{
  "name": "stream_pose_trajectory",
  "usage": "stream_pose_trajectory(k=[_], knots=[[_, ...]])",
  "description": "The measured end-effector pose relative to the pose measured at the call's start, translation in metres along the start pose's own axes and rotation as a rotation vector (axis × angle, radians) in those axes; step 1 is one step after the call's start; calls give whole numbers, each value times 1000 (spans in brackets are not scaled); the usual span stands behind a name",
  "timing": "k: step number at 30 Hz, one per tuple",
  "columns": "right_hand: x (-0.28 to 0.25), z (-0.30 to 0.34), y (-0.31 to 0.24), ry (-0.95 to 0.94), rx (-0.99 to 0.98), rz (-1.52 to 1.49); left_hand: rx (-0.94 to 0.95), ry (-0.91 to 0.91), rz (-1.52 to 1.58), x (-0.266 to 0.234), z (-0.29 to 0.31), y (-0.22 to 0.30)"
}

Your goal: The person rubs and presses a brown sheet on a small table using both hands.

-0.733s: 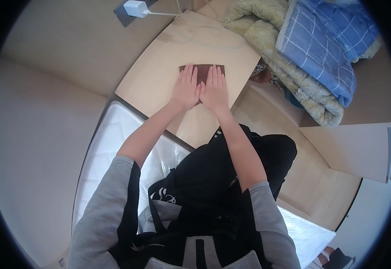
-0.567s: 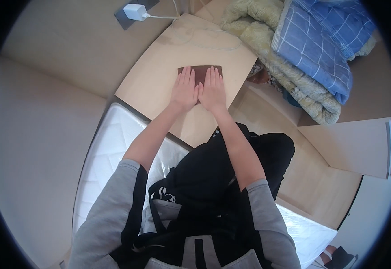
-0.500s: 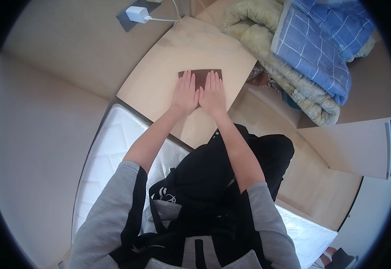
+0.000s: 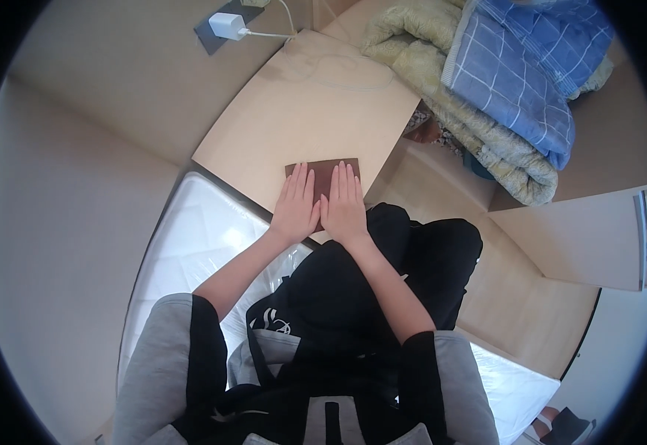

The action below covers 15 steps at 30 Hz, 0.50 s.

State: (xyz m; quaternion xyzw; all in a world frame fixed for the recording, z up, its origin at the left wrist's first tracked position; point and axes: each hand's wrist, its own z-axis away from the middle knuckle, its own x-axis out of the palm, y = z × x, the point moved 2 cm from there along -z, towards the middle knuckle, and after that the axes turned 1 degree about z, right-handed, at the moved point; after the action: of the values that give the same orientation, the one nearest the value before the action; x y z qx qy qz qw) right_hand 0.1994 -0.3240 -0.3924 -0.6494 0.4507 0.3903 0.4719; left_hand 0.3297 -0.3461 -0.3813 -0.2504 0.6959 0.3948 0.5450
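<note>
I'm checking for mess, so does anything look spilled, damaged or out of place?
Nothing looks spilled or damaged. The white cable looks slightly untidy, lying in loose loops across the far end of the tabletop. The brown sheet under the left hand and right hand shows no tear.

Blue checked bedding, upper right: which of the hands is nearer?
Right. The right hand lies on the brown sheet, left of the blue bedding; the left hand lies farther left on the sheet.

Brown sheet (image 4: 325,180) partly under hands (image 4: 291,215)
</note>
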Motion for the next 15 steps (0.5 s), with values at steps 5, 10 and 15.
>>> stream_pose_trajectory(k=[5, 10, 15], knots=[[2, -8, 0, 43, -28, -43, 46, 9, -30, 2, -9, -7], [12, -33, 9, 97, -33, -44, 61, 46, -78, 8, -33, -21], [23, -62, 17, 96, 17, 51, 46, 93, -89, 11, -61, -34]])
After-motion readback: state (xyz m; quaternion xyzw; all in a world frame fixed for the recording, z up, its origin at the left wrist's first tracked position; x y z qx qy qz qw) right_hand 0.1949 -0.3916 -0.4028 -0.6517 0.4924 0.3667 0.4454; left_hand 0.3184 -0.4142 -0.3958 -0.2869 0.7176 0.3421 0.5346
